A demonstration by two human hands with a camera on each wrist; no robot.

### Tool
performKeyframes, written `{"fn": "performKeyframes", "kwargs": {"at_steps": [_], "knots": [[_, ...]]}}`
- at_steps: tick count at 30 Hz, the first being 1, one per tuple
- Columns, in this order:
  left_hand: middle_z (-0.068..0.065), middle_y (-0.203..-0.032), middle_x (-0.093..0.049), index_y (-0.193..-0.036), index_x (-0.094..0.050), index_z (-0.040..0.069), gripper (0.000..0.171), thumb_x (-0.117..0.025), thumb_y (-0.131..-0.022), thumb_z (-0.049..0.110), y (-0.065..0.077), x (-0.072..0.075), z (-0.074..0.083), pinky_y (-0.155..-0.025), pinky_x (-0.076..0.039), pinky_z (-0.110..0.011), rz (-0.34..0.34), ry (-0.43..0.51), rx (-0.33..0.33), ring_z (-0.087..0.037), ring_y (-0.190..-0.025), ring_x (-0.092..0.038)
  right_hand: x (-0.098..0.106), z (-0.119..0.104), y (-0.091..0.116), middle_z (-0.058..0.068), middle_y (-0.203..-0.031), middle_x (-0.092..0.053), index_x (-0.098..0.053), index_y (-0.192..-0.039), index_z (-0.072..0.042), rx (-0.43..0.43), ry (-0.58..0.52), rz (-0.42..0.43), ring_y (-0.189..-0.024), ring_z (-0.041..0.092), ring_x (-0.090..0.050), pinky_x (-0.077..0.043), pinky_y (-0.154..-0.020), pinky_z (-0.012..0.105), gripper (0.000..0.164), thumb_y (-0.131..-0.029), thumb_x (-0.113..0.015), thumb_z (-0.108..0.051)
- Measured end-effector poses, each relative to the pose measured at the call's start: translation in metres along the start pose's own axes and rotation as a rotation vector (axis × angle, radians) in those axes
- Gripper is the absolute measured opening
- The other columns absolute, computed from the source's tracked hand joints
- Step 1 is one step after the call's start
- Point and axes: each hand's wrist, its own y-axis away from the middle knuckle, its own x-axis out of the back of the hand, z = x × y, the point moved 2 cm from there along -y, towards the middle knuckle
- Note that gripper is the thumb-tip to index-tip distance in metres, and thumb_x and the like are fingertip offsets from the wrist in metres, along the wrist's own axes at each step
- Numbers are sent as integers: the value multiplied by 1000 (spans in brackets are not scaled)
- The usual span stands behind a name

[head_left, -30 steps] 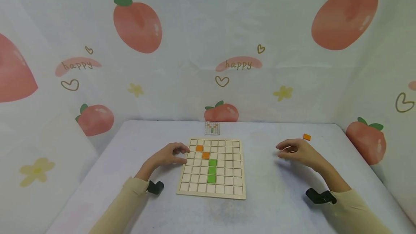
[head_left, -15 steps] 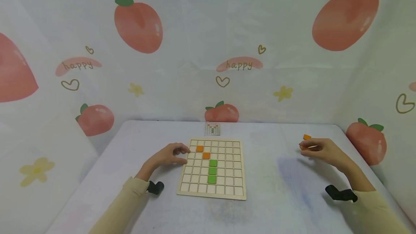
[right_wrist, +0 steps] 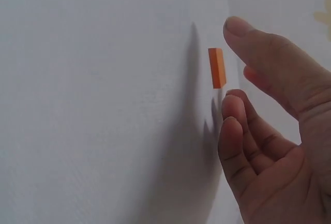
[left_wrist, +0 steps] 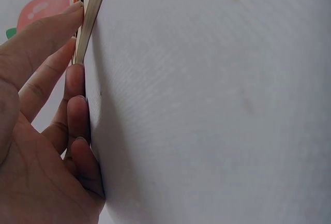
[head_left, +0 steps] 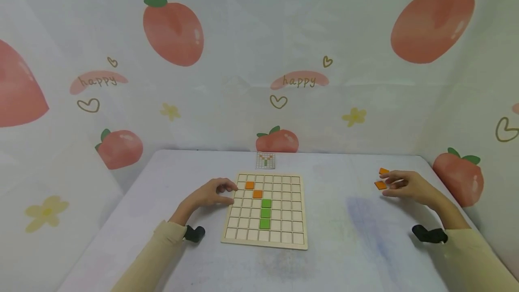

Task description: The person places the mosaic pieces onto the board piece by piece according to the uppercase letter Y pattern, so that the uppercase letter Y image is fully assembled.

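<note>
In the head view, my left hand [head_left: 211, 192] rests at the left edge of a square wooden grid board [head_left: 264, 244], touching its rim with thumb and fingertips. Two orange tiles [head_left: 257, 193] and several green tiles [head_left: 265, 213] sit in the board's cells. My right hand [head_left: 411, 187] is at the right, fingers loosely bent and thumb apart, holding nothing. Just left of its fingertips, a loose orange tile [head_left: 380, 185] lies on the table; another orange tile [head_left: 383, 171] is behind it, partly covered by the fingers. The right wrist view shows one orange tile [right_wrist: 217, 69] beyond the thumb and fingers.
A small printed card [head_left: 265, 160] with a coloured grid pattern lies behind the board. The white table [head_left: 336, 256] ends at a peach-print curtain [head_left: 227, 80]. Dark wrist devices [head_left: 430, 234] sit at both sleeves.
My right hand has moved to the right, uncovering the nearer loose orange tile. At half a second ago its fingertips were at that tile. The left hand and board have stayed in place.
</note>
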Motion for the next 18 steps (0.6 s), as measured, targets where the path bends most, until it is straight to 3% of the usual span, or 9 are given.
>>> {"fn": "performKeyframes", "kwargs": {"at_steps": [18], "knots": [[1,-107,-63,-118,-70,8,36,-83,-85,17,-1,0,-2,-94,-44,-44,6,-13,-8,-22,-102,-54,-6,12,-10,8,-92,-62,-70,-113,8,-6,41,24,-71,15,-54,-46,-61,26,37,-83,-85,-8]]}}
